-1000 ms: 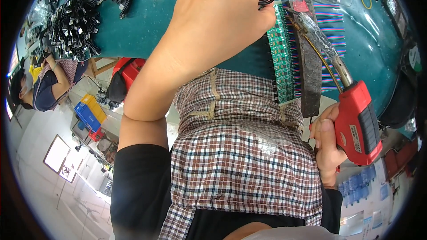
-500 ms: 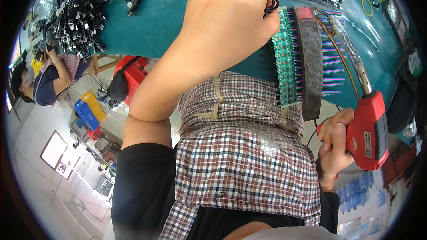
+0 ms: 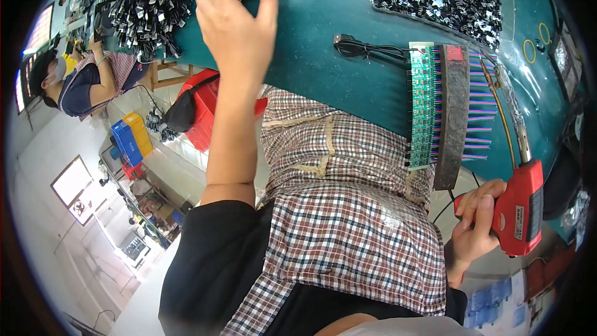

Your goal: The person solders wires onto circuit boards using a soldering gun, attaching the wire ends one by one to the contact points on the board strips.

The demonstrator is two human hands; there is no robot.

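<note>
My left hand (image 3: 236, 28) is raised at the far left of the table, empty, thumb and fingers apart, beside a heap of black cables (image 3: 149, 15). My right hand (image 3: 476, 224) grips a red soldering gun (image 3: 521, 211); its metal tip points away, to the far end of a dark bar (image 3: 452, 118). Under that bar run several thin multicoloured wires (image 3: 482, 112). Left of the bar stands a row of small green circuit boards (image 3: 422, 109). One tied black USB cable (image 3: 373, 50) lies on the table, its wire end at the farthest board.
A tray of small black and silver parts (image 3: 435, 0) sits at the back right. Yellow rings (image 3: 529, 51) lie farther right on the green table (image 3: 311, 50). A red stool (image 3: 202, 109) stands left, below the table edge. Beyond it, another person (image 3: 84, 87) works.
My left hand has let go of the black cable by the boards and moved left to the cable heap, its fingers opening. The right hand keeps hold of the soldering gun. The view has shifted.
</note>
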